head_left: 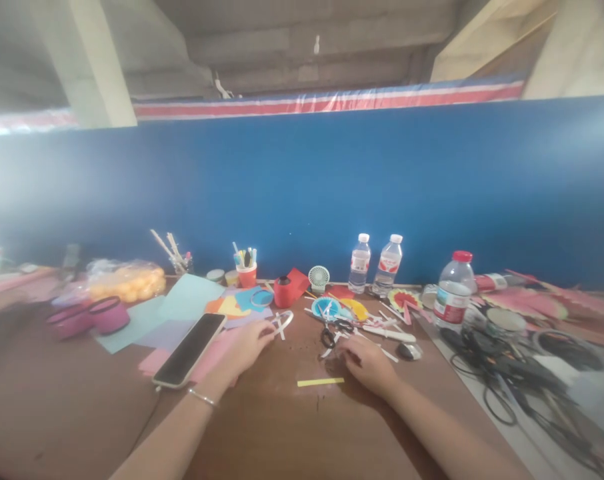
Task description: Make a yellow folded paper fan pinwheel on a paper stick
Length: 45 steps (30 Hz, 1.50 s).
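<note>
My left hand (252, 343) is over the pink paper, its fingertips closed on a looped white paper strip (283, 325). To the right, my right hand (368, 361) rests low over the table with loosely bent fingers apart. Nothing shows clearly in it. Black-handled scissors (327, 335) lie just beyond its fingertips, among white paper scraps. A short yellow paper strip (321, 382) lies flat on the table between my hands, nearer to me. Blue and yellow folded paper rosettes (326, 308) lie behind the scissors.
A phone (191, 350) lies beside my left forearm on coloured paper sheets (189, 298). Red tape (283, 292), a small fan (319, 277) and a pen cup (247, 275) stand behind. Water bottles (360, 263), a larger red-capped bottle (455, 293) and tangled cables (502, 373) are at right.
</note>
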Available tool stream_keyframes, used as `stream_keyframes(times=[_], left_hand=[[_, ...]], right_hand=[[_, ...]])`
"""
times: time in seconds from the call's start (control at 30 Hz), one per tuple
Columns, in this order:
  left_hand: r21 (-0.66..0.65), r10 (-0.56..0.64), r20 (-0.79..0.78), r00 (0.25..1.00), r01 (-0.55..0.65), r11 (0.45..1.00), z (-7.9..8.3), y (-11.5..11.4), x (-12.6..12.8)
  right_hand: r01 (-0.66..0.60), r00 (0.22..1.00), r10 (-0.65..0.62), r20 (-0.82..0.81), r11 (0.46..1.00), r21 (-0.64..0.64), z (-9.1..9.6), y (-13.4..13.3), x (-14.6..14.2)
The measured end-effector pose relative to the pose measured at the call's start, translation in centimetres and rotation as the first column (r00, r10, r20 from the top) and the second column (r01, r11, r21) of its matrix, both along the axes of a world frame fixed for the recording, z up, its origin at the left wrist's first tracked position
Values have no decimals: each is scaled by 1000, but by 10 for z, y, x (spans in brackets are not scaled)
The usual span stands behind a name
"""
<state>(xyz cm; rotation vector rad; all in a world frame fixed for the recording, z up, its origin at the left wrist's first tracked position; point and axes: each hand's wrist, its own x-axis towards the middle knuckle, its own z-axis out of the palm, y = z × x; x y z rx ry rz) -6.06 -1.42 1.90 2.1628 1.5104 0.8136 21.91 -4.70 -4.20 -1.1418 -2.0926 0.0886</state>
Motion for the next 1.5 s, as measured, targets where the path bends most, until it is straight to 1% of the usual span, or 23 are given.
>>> stream_keyframes(times=[0.1, 0.13, 0.2, 0.3, 0.37, 0.43, 0.5, 0.57, 0.63, 0.73, 0.83, 0.9, 0.97, 1.0, 1.07, 1.13, 1.17, 1.23, 1.27, 1.33, 1.4, 1.43, 1.5], left_hand=[[52, -96, 31, 995, 95, 994, 6, -3, 20], [82, -106, 26, 994, 104, 991, 8, -4, 28], [131, -162, -27, 986, 164, 978, 12, -4, 45], [185, -172, -101, 980, 188, 964, 13, -1, 62], [208, -156, -171, 973, 191, 959, 9, 2, 65], [205, -164, -239, 957, 214, 955, 3, 5, 63], [171, -190, -286, 939, 245, 954, -4, 7, 59], [110, -210, -294, 932, 251, 962, -9, 7, 56], [45, -203, -236, 950, 219, 975, -12, 6, 56], [-50, -176, -53, 983, 173, 984, -13, 6, 57], [-140, -180, 101, 978, 193, 971, -14, 9, 58], [-170, -187, 172, 967, 216, 961, -16, 11, 58], [-176, -179, 216, 960, 219, 960, -18, 13, 57], [-173, -176, 224, 959, 216, 961, -19, 13, 57], [-152, -174, 220, 960, 210, 966, -20, 13, 57], [-120, -186, 220, 958, 216, 969, -21, 12, 59], [-110, -187, 227, 956, 216, 970, -21, 11, 60], [-112, -173, 269, 948, 209, 972, -21, 10, 63], [-120, -170, 306, 937, 215, 969, -21, 9, 64], [-137, -195, 401, 895, 270, 953, -21, 10, 66], [-139, -221, 474, 853, 320, 937, -20, 13, 64], [-139, -217, 486, 846, 321, 937, -20, 16, 61], [-133, -151, 458, 876, 235, 963, -18, 22, 53]], right_hand=[[-5, 998, 7, -69, 999, 39, 13, 5, -14], [3, 994, 3, -108, 999, 53, 19, 9, -21], [69, 970, -51, -238, 995, 66, 31, 19, -35], [61, 938, -49, -344, 998, 25, 43, 38, -51], [39, 923, -40, -383, 999, -10, 42, 47, -56], [16, 906, -31, -421, 999, -39, 35, 52, -58], [12, 886, -47, -461, 997, -78, 27, 52, -59], [26, 869, -88, -487, 991, -133, 22, 50, -60], [27, 858, -114, -501, 984, -177, 21, 48, -59], [-25, 811, -86, -578, 983, -181, 24, 47, -57], [-157, 725, -15, -689, 970, -186, 25, 45, -57], [-264, 678, 24, -734, 941, -213, 25, 43, -60], [-340, 661, 45, -749, 908, -245, 23, 41, -64], [-350, 667, 47, -744, 901, -257, 22, 40, -65], [-307, 711, 36, -702, 914, -264, 19, 38, -69], [-215, 764, 17, -645, 949, -230, 17, 38, -71], [-182, 779, 15, -627, 962, -202, 16, 37, -73], [-171, 774, 41, -631, 974, -147, 16, 35, -75], [-184, 756, 59, -652, 975, -125, 16, 34, -77], [-237, 690, 92, -718, 966, -104, 19, 32, -79], [-293, 589, 103, -801, 952, -93, 24, 31, -78], [-309, 529, 100, -843, 947, -82, 28, 31, -76], [-279, 415, 76, -907, 959, -47, 35, 33, -67]])
